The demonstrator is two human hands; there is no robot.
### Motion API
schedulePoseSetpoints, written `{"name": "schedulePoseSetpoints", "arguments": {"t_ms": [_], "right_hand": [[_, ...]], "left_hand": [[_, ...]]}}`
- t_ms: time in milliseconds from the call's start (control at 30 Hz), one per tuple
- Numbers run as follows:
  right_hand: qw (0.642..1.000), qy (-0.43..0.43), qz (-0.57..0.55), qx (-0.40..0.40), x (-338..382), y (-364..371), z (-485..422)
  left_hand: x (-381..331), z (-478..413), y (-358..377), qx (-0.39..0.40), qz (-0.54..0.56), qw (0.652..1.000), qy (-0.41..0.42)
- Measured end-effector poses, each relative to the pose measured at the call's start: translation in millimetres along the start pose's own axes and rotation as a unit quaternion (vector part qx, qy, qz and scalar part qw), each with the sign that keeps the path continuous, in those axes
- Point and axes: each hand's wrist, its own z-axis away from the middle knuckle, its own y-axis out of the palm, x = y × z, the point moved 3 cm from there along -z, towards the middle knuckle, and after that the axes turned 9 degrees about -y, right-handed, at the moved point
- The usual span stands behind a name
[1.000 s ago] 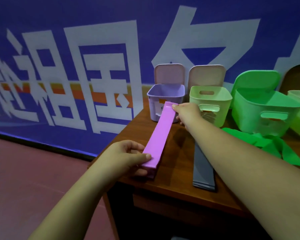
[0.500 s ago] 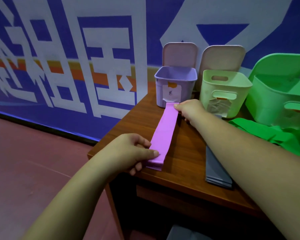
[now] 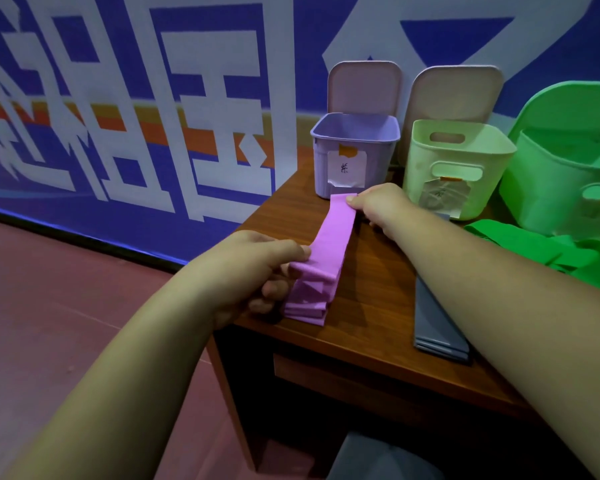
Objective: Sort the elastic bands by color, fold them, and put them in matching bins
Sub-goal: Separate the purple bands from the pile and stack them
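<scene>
Purple band (image 3: 329,247): flat pink-purple strip, matte, on desk (image 3: 371,306) in front of purple bin (image 3: 355,150). Far end sits just in front of bin's labelled wall. Near end stacked in several folds, away from bin at desk edge. Strip arches slightly between ends.
Right hand (image 3: 378,206): thumb and fingers pinch far end, just in front of bin.
Left hand (image 3: 257,268): thumb on top, fingers curled beneath, clamped on folded stack.
Folded grey band (image 3: 437,323): front-right of bin, well apart.
</scene>
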Motion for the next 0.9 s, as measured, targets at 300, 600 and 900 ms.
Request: {"name": "schedulePoseSetpoints", "arguments": {"t_ms": [300, 600, 900], "right_hand": [[0.999, -0.025, 0.022, 0.038, 0.1, -0.9, 2.9], [0.992, -0.06, 0.101, 0.034, 11.5, -4.5, 10.4], [0.992, -0.06, 0.067, 0.089, 0.8, -10.1, 6.3]], "left_hand": [[14.7, -13.5, -6.9, -0.064, -0.178, 0.981, -0.034], [7.1, -16.4, -5.5, -0.106, -0.246, 0.963, -0.028], [-19.5, -35.3, -6.7, -0.12, -0.295, 0.948, 0.004]]}}
